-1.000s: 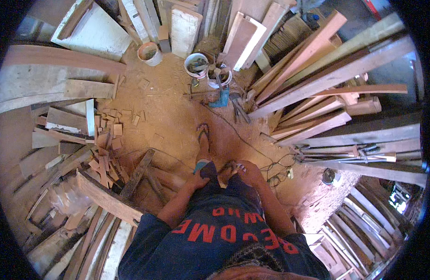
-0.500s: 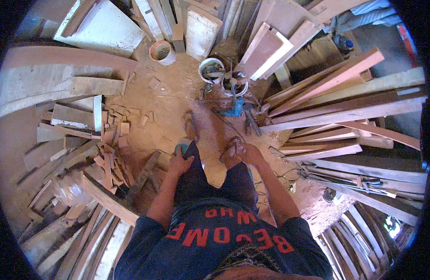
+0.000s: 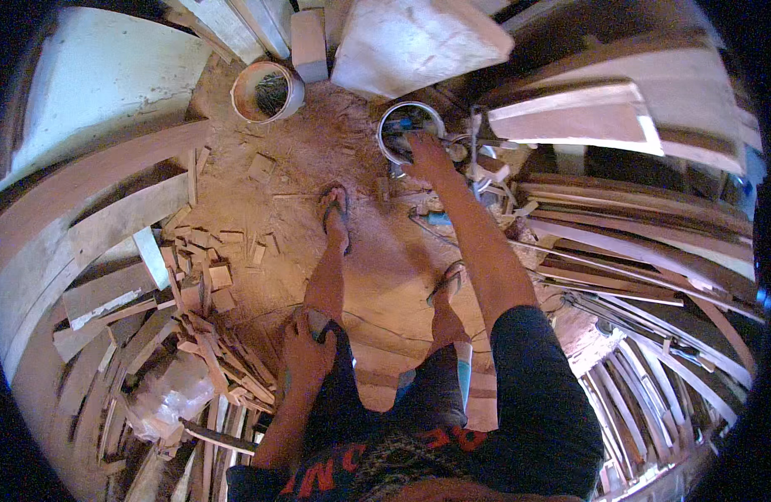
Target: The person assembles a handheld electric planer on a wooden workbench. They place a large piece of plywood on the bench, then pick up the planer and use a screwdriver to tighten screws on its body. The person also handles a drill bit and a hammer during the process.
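My right hand (image 3: 426, 157) reaches over the near rim of a white bucket (image 3: 380, 139) at the upper middle. Its fingers are partly inside, among blue and dark items too jumbled to name, so their grip is hidden. My left hand (image 3: 307, 351) rests at my left knee, fingers curled by a small, grey, rounded object (image 3: 319, 324) whose kind I cannot make out. Right of the bucket, beside my right forearm, lies a clutter of tools and pale pieces (image 3: 490, 171).
Another white bucket (image 3: 293, 94) holding thin dark pieces stands at the upper left. Wood offcuts (image 3: 218, 276) lie left of my feet. Long boards (image 3: 620, 222) are stacked at right, and a large pale panel (image 3: 419, 46) leans at the back. A cable crosses the floor.
My right hand has moved from my right knee forward into the white bucket. My body leans forward, and the view has shifted nearer the buckets. My left hand stays at the left knee.
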Tool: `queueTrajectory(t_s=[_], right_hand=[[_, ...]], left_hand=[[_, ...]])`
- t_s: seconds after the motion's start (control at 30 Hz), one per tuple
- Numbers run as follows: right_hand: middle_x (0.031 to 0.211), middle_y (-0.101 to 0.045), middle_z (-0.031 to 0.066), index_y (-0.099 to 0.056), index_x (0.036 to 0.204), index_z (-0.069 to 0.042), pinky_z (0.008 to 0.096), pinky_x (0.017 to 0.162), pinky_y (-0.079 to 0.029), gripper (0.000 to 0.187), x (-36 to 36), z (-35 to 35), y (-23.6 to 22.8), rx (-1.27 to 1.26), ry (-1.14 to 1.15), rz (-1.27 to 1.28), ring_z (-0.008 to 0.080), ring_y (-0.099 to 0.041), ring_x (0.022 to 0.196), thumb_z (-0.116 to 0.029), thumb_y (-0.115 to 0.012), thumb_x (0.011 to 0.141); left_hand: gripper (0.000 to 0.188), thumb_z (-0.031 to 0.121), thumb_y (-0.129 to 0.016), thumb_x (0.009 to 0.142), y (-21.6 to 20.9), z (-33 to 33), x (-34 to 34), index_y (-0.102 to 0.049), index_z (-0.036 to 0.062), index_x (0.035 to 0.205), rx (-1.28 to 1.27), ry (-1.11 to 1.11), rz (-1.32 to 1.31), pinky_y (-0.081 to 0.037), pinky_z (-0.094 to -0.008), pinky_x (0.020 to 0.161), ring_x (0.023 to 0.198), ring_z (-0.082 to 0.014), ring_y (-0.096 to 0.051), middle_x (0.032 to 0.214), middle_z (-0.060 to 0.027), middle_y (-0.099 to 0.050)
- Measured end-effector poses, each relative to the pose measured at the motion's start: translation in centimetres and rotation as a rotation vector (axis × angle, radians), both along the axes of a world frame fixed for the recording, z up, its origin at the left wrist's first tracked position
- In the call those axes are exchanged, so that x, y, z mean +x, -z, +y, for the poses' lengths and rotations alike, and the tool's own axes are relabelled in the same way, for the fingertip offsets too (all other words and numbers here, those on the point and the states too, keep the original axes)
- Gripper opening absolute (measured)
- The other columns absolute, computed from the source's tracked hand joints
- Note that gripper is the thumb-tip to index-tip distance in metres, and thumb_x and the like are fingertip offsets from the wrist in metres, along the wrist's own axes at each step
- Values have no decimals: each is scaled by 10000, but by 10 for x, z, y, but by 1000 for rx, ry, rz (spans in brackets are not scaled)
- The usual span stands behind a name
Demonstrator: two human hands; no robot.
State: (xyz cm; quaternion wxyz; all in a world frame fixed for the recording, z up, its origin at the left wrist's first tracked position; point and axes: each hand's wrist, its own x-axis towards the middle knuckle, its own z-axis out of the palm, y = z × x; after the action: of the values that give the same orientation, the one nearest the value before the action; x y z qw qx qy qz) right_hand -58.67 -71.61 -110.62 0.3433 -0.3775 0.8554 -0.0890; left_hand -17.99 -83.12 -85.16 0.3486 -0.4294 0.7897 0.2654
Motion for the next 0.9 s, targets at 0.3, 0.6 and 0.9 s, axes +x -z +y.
queueTrajectory(t_s=[0.3,0.6,0.9], right_hand=[[1353,-526,225,-414,1400,-17,544,1114,-335,778,19,-17,83,376,-90,254,397,-526,1238,-198,-753,724],[1153,-590,248,-508,1211,43,477,865,-544,547,28,-9,35,475,160,-28,367,-605,1085,-136,-701,733],[1229,-534,303,-358,1355,49,523,980,-440,682,150,47,-78,282,650,-133,480,-538,1144,-183,-665,792]], left_hand=[[749,337,-720,750,8,-44,-8,-440,-3,1355,-4,-41,7,-440,-562,946,1096,-513,-519,1212,-338,-502],[713,334,-708,765,6,-47,-25,-466,-11,1339,9,18,-12,-446,-545,938,1082,-500,-526,1189,-330,-518],[743,440,-680,885,154,1,-122,-390,25,1429,857,-690,423,-443,-365,1014,1173,-253,-533,1296,-172,-524]])
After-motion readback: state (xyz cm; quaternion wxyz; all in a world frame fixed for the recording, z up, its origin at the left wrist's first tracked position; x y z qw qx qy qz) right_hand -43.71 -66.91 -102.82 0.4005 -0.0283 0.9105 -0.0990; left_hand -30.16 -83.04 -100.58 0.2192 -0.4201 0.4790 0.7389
